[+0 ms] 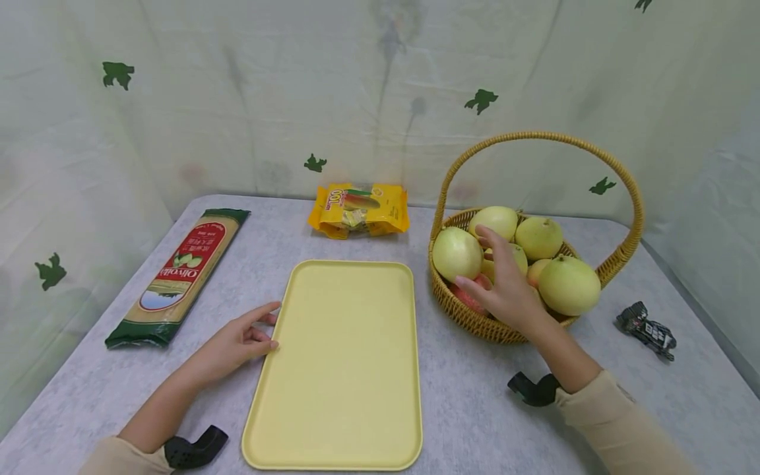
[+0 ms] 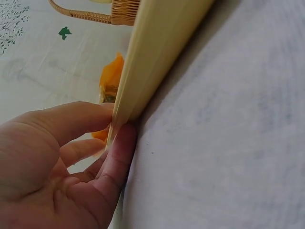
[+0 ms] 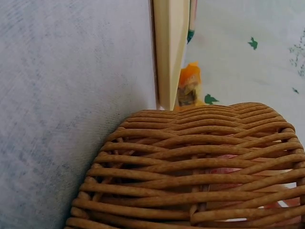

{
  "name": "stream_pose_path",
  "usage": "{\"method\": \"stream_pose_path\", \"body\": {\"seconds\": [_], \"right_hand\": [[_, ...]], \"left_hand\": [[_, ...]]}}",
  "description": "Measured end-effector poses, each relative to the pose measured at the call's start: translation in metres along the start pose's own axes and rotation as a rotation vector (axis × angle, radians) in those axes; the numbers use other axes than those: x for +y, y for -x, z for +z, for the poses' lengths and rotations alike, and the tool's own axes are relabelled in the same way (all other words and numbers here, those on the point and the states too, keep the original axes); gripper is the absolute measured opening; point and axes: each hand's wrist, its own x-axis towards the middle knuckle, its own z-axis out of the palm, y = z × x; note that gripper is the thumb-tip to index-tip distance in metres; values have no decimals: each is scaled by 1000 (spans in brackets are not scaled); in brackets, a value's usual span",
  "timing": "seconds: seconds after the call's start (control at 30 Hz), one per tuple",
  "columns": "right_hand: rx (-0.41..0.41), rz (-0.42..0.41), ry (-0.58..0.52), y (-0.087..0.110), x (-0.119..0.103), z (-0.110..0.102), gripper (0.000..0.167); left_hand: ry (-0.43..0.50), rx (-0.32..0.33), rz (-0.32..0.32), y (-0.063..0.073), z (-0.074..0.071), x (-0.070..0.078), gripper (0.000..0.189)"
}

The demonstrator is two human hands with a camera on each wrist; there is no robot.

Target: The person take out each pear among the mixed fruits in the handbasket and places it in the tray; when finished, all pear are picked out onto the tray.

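At the left rim of a pale yellow rectangular tray (image 1: 344, 369) is my left hand (image 1: 240, 340). In the left wrist view its thumb and a finger pinch the tray's edge (image 2: 143, 62), which lies close to the table. Over a wicker basket (image 1: 442, 300) hovers my right hand (image 1: 513, 290), thumb and fingers spread apart and holding nothing. Near its thumb are a round pale green fruit (image 1: 456, 254) and a red fruit (image 1: 472, 295). Several more pale green fruits (image 1: 570, 287) fill the basket. Only basket weave (image 3: 190, 167) shows up close in the right wrist view; the hand is out of it.
A tall arched handle (image 1: 534, 136) rises over the basket. Behind the tray lies a yellow packet (image 1: 362, 210). A long green-and-tan Olivoilà packet (image 1: 181, 274) lies at left, and a small black wrapped packet (image 1: 646, 330) at right. A pale curtain (image 1: 267, 99) hangs behind the table.
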Motion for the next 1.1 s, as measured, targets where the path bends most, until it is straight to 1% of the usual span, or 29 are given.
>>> {"method": "stream_pose_path", "body": {"seconds": [0.1,0.33,0.57,0.7,0.8,0.9,1.03,1.1], "right_hand": [[-8,32,-5,-3,0,1,80],[-52,134,-28,-10,0,4,82],[-79,216,-17,-17,0,7,82],[-75,265,-30,-19,-1,8,82],[-42,279,-62,-19,-2,8,81],[16,268,-92,-17,-3,8,79],[111,226,-102,-15,-12,7,76],[143,181,-131,-15,-22,8,76]], "left_hand": [[33,-15,1,0,0,-2,66],[114,-35,-23,0,-1,-5,66],[149,-33,-27,0,-1,-5,66],[164,-38,-26,-1,-1,-6,65],[173,-39,-25,-1,-1,-6,65],[175,-40,-26,-1,-1,-6,65],[177,-42,-30,-1,-1,-6,66],[177,-38,-30,0,-2,-6,66]]}}
